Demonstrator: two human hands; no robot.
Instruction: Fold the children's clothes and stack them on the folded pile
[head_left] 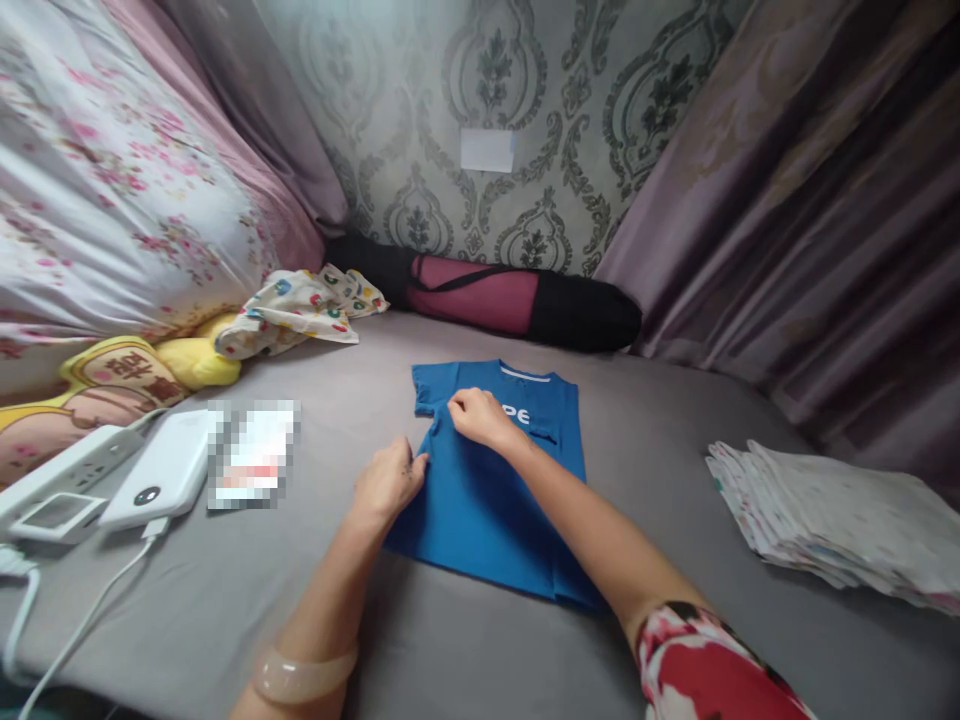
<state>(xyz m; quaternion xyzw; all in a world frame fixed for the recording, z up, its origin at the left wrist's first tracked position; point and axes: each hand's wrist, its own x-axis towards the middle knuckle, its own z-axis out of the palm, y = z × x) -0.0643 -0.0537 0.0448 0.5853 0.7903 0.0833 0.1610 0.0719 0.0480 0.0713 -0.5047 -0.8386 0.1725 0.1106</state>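
A blue T-shirt (491, 520) with white letters on its chest lies spread on the grey sheet. Its right side is folded inward, so one sleeve rests on the front. My left hand (390, 480) is at the shirt's left edge, below the sleeve, with thumb and fingers closed on the cloth. Over the upper left of the chest, my right hand (480, 415) is closed in a pinch on the fabric near the left sleeve, covering part of the lettering. The left sleeve still sticks out flat to the side.
A stack of folded pale cloths (840, 510) lies at right. On the left are a white power bank (161, 465), a power strip (71, 475), cables, a blurred-out flat item (255, 455), a yellow plush (195, 355) and patterned cloth (300, 310). A long black-and-maroon bag (480, 295) lies along the wall.
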